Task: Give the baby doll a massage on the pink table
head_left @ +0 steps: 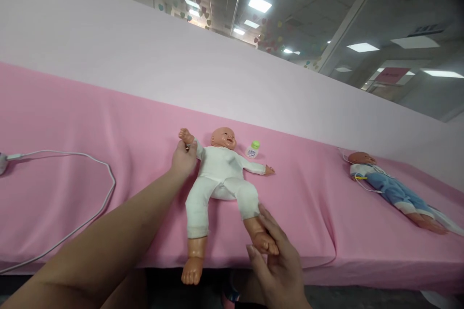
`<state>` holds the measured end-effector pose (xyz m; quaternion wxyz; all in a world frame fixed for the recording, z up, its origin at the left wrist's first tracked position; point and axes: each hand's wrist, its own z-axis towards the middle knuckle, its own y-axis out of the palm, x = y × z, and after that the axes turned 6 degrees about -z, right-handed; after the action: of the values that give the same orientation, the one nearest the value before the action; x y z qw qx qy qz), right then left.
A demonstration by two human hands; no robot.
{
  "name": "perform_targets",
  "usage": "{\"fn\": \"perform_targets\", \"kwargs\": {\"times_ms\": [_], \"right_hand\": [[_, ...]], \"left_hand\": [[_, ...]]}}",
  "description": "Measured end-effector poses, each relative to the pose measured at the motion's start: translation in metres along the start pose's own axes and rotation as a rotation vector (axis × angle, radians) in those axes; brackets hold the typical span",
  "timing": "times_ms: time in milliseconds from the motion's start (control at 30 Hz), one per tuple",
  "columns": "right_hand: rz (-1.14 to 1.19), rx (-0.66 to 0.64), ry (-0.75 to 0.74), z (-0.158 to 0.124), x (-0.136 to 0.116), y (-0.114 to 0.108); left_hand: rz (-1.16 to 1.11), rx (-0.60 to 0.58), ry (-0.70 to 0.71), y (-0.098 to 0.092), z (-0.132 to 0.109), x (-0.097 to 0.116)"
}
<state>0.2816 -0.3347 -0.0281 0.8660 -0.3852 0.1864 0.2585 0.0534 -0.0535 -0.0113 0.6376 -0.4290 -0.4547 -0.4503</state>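
A baby doll [219, 176] in a white one-piece lies on its back on the pink cloth-covered table [108, 125], head toward the far side and legs hanging over the near edge. My left hand [184, 159] is closed on the doll's raised arm near its wrist. My right hand [277, 260] wraps the doll's bare foot at the table's near edge, thumb over the toes. A small bottle with a green cap [253, 149] stands just beside the doll's head.
A second doll in blue and white clothes [393, 190] lies at the right end of the table. A white cable [90, 198] loops across the left part. A pale pink backdrop [181, 58] rises behind the table.
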Motion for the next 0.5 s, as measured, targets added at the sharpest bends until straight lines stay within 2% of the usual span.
{"fn": "perform_targets", "kwargs": {"times_ms": [167,333,433,500], "right_hand": [[0.017,-0.051,-0.053,0.059,-0.017,0.008],[0.041,-0.138,0.009,0.105,-0.018,0.031],[0.053,-0.161,0.035,0.118,-0.011,0.047],[0.067,-0.15,0.042,0.122,-0.007,0.056]], "left_hand": [[0.182,-0.115,0.188,0.002,-0.019,0.018],[0.447,-0.272,0.447,0.007,-0.025,0.018],[0.545,-0.385,0.463,0.011,-0.025,0.013],[0.567,-0.418,0.451,0.013,-0.024,0.011]]}}
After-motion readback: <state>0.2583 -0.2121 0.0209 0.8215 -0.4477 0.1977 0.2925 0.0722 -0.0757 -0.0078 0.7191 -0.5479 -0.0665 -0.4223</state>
